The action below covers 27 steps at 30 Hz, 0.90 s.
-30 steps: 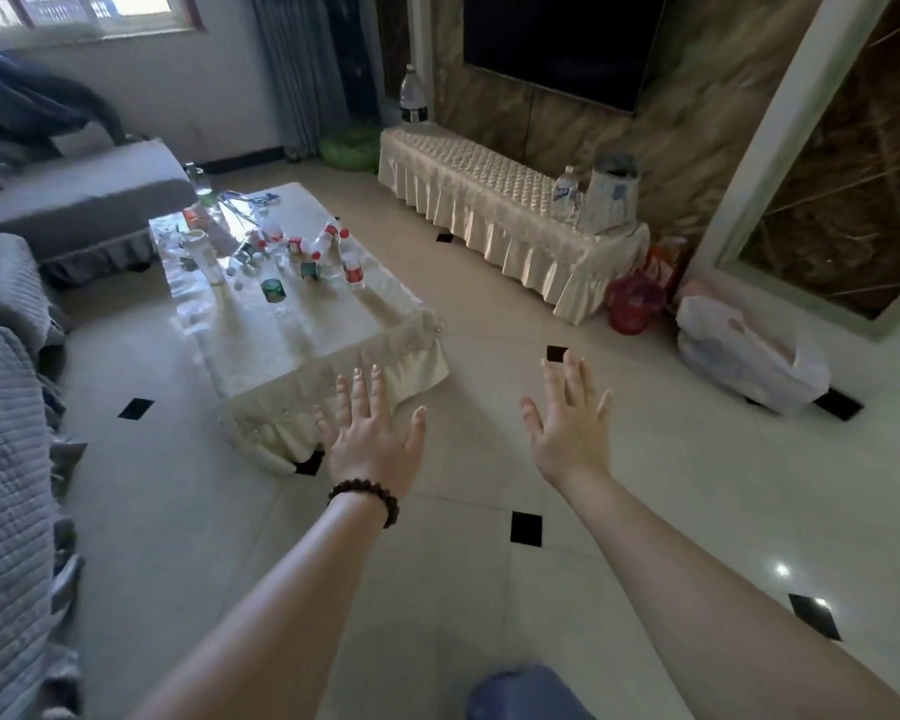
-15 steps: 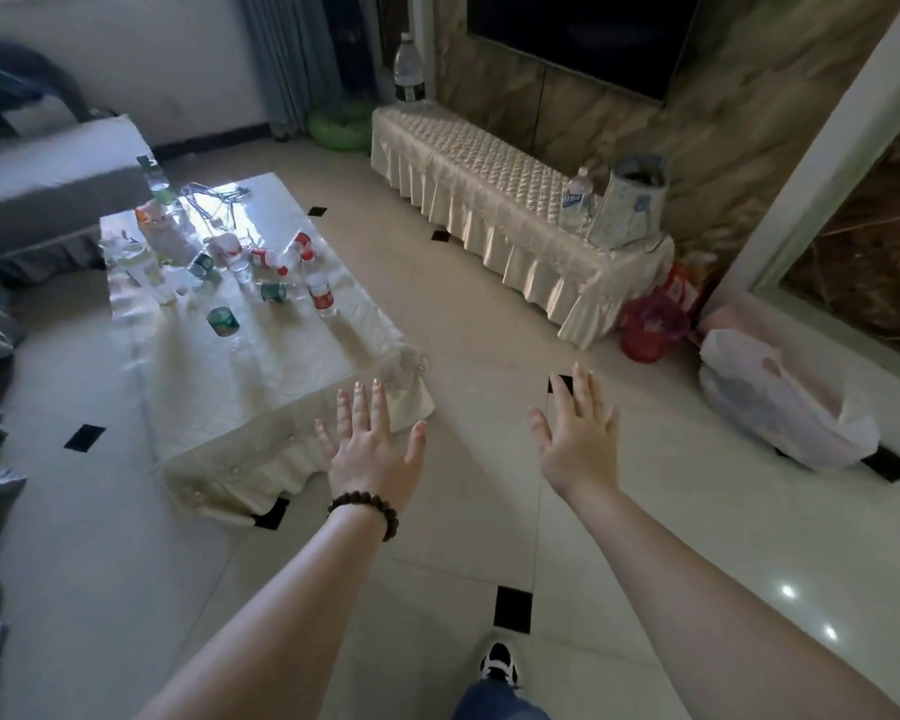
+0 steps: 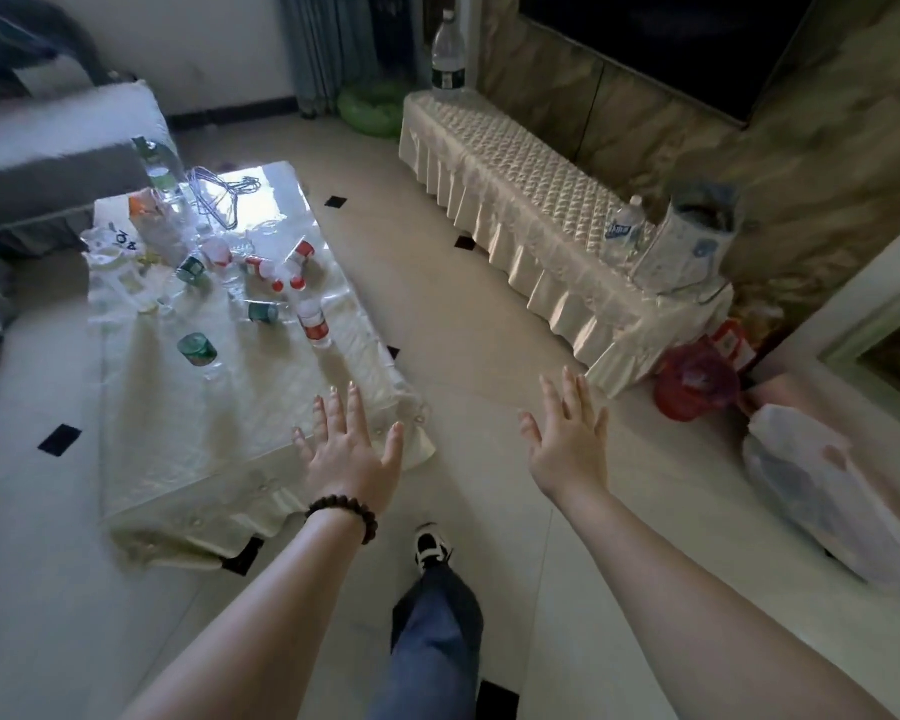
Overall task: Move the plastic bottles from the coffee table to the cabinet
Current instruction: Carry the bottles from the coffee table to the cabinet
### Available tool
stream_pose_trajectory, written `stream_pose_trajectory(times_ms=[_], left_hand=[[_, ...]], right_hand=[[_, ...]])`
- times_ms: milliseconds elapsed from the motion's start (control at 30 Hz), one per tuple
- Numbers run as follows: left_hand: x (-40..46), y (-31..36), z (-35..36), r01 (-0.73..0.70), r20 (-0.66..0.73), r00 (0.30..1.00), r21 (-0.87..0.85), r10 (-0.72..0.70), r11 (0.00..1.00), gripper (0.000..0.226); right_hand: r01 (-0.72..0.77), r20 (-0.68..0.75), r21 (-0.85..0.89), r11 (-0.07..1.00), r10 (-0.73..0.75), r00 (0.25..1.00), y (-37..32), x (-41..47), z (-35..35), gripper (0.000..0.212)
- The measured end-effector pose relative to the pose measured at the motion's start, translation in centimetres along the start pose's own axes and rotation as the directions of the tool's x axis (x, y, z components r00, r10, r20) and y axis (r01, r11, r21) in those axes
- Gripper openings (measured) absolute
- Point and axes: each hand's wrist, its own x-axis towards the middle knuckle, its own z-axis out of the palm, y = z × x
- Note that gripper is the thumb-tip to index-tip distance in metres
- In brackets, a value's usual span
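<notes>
Both hands reach forward with fingers spread and hold nothing: the left hand [image 3: 348, 454] hovers over the near corner of the table [image 3: 188, 439], the right hand [image 3: 567, 444] over the floor. The plastic bottles [image 3: 261, 283] cluster at the table's far half; the cabinet [image 3: 515, 189] stands to the right.

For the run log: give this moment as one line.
left hand open, empty | right hand open, empty | bottles on coffee table | none grasped

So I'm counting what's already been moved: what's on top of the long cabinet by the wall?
On the cabinet stand a large bottle at the far end, a smaller blue-labelled bottle and a paper bag near this end. Anything behind the bag is hidden.
</notes>
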Motion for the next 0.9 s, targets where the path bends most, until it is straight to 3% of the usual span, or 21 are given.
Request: stream_pose_trajectory(times_ms=[567, 767, 900], left_hand=[[33.9, 0.2, 1.2, 0.341, -0.039, 0.936, -0.131, -0.349, 0.931, 0.077], [39.3, -1.6, 1.1, 0.48, -0.049, 0.867, -0.193, -0.497, 0.856, 0.077], [41.7, -3.7, 1.4, 0.582, -0.066, 0.793, -0.216, -0.606, 0.784, 0.078]], right_hand=[[0.247, 0.134, -0.071, 0.966, -0.237, 0.962, -12.3, 39.3, 4.5, 0.056], [0.37, 0.188, -0.037, 0.928, -0.357, 0.915, -18.1, 47.5, 7.1, 0.056], [0.487, 0.262, -0.001, 0.873, -0.47, 0.843, -23.0, 52.1, 10.0, 0.056]])
